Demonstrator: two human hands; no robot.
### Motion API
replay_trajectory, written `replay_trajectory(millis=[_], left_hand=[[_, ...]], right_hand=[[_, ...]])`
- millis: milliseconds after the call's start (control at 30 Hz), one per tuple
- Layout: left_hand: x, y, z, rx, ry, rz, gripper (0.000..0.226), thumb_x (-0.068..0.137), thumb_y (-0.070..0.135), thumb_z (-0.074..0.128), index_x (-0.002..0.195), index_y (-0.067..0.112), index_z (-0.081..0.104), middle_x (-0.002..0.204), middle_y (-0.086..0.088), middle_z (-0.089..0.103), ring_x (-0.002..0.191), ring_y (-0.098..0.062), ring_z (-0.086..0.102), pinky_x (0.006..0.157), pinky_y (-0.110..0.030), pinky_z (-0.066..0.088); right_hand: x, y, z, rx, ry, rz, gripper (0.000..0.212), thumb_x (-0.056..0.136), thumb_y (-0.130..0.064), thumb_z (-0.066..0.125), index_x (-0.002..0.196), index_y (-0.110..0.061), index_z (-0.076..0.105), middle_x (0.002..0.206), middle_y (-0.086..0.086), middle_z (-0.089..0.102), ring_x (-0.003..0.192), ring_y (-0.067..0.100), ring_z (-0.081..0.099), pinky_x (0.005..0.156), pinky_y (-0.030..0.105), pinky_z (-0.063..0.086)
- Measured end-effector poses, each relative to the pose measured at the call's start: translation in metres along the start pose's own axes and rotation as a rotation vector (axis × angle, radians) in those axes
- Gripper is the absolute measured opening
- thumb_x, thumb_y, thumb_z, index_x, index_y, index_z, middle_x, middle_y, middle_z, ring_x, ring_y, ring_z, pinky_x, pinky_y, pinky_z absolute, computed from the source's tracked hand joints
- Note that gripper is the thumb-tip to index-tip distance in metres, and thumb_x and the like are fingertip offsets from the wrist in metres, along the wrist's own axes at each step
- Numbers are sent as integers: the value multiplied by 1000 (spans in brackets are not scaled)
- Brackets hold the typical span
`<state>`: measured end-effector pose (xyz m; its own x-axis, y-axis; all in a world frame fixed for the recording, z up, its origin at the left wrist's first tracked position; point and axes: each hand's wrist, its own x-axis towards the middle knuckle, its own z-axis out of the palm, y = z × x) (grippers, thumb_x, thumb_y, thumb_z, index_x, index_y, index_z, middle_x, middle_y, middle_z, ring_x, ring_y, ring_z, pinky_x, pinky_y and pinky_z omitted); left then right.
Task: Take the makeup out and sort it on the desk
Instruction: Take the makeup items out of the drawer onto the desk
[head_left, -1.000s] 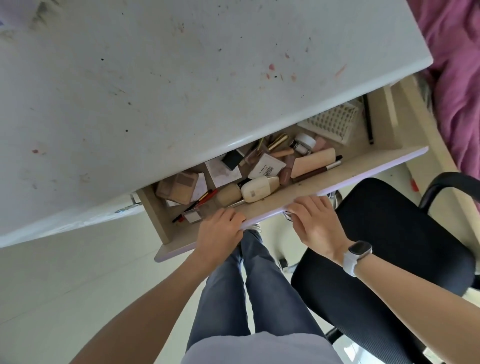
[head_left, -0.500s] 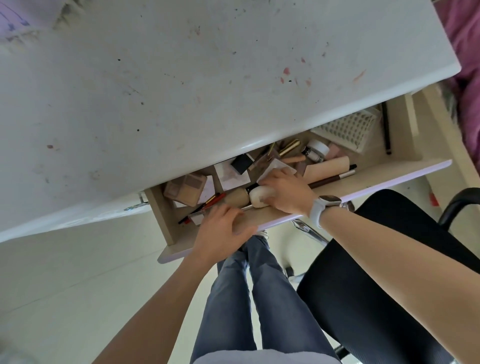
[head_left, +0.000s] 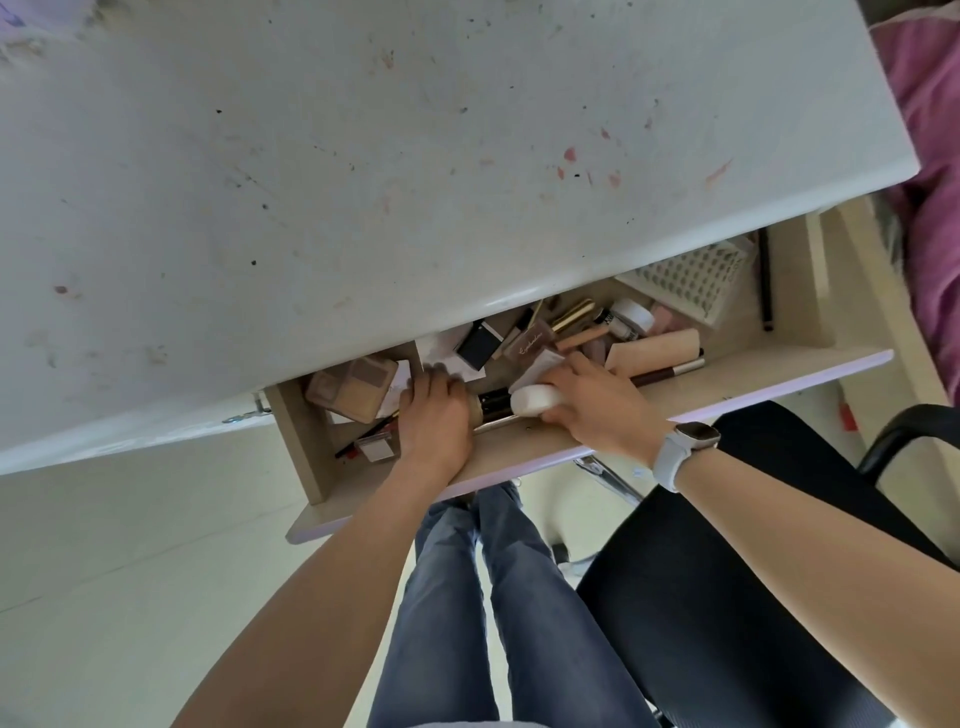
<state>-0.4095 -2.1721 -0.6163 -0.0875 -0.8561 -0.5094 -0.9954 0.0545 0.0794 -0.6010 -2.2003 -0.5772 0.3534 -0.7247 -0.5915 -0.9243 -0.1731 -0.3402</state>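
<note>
The drawer (head_left: 753, 382) under the white desk (head_left: 415, 156) stands pulled out, filled with makeup. My right hand (head_left: 597, 405) grips a cream white bottle (head_left: 535, 401) lying near the drawer's front. My left hand (head_left: 434, 415) is inside the drawer beside it, fingers curled round a beige tube (head_left: 474, 409) whose end just shows. An eyeshadow palette (head_left: 353, 387) lies at the left. A black compact (head_left: 480, 343), a brown box (head_left: 532, 340), a gold tube (head_left: 574, 314), a peach tube (head_left: 654, 349) and a dark pencil (head_left: 670, 371) lie further right.
A white perforated tray (head_left: 685, 275) and a black pen (head_left: 764, 280) sit at the drawer's right end. A black office chair (head_left: 769, 519) stands at the right, close to my legs. Purple fabric (head_left: 930, 156) lies beyond the desk's right edge. The desktop is stained.
My left hand left the drawer's front edge and went inside onto the beige tube. My right hand stays closed round the cream bottle. The camera moved closer.
</note>
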Motion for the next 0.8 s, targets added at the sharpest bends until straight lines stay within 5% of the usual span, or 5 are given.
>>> replay_trajectory(millis=[200,433,600,700,800], left_hand=[[1,-5,-1,91,-10,107,60,87,21,53,140,11,26,143,-10,35,135,-26,25,101,-38,28],[-7,-19,-18,26,-69,187,52,83,23,56,133,16,40,136,-7,44,126,-27,36,101,-36,30],[-34,-37,-69,-538,-165,171,31,73,41,68,97,25,56,85,10,64,83,-11,56,72,-13,38],[-50,-57,-103,-865,-162,27,38,65,42,75,97,32,56,84,20,61,75,5,58,62,-10,41],[-52,-83,-130,-1075,-74,-117,28,70,35,75,92,33,57,88,15,65,81,-1,61,70,-19,49]], right_hand=[[1,3,-2,56,-4,-7,40,91,-33,50,128,-20,44,127,8,40,117,29,39,90,43,35],[-11,6,-8,120,26,-70,38,92,-30,50,127,-17,44,126,6,46,115,27,44,86,39,42],[-18,-21,-45,565,-3,-40,38,92,-31,51,129,-21,45,121,-3,52,108,14,50,89,28,41],[-12,-58,-75,761,58,-78,27,92,-33,50,118,-24,51,105,-11,58,98,9,56,77,14,44],[9,-101,-102,931,202,-81,22,93,-31,49,113,-22,53,99,-8,61,91,11,58,70,8,46]])
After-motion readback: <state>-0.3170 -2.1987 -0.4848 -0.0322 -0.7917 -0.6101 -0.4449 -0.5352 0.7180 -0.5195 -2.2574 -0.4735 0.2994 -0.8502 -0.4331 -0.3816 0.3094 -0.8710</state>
